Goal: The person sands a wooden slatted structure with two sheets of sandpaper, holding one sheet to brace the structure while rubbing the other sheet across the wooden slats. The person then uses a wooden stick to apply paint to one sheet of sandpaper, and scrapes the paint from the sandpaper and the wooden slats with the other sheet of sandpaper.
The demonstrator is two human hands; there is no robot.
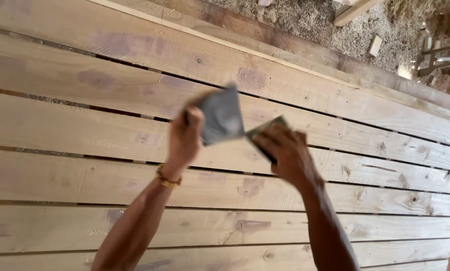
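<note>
My left hand (pixel 184 138) is raised above the planks and pinches a grey sheet of sandpaper (pixel 221 115) by its left edge. My right hand (pixel 284 153) grips the other end of the same sheet, where it twists to a narrow point near the middle. Both hands are blurred. A yellow bangle (pixel 167 179) circles my left wrist. Below the hands lie several long pale wooden planks (pixel 74 130) side by side with narrow dark gaps between them; some planks carry greyish-purple filled patches.
Beyond the far edge of the planks the ground is covered in sawdust (pixel 310 20). Offcuts of wood (pixel 353 11) and a small block (pixel 375 45) lie there, with more timber pieces at the upper right (pixel 443 57).
</note>
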